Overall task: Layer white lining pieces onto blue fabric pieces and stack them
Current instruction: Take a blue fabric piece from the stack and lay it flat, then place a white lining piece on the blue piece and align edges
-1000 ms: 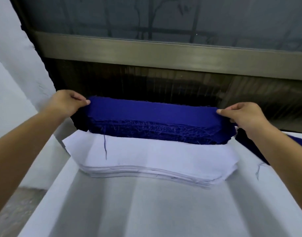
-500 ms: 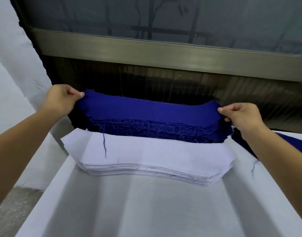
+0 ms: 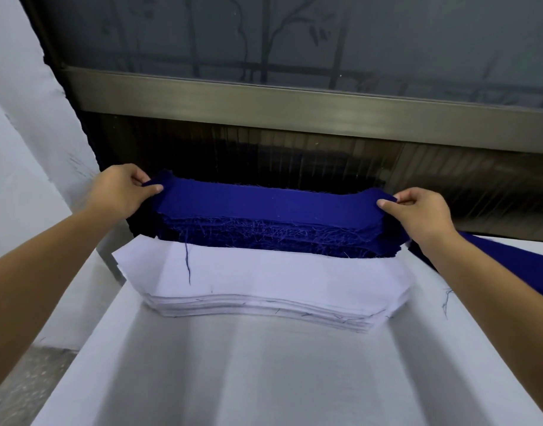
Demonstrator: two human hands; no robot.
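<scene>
Pinching top blue fabric piece (image 3: 270, 202): left hand (image 3: 119, 189), right hand (image 3: 423, 215).

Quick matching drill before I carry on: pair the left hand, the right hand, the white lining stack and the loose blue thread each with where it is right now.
Things:
1. left hand
2. right hand
3. white lining stack
4. loose blue thread

Places:
A. lying across the top white piece
B. pinching the right end of the top blue piece
C. nearer the person than the blue stack
D. pinching the left end of the top blue piece

Pairs: 1-D, 2-B, 3-C, 4-A
</scene>
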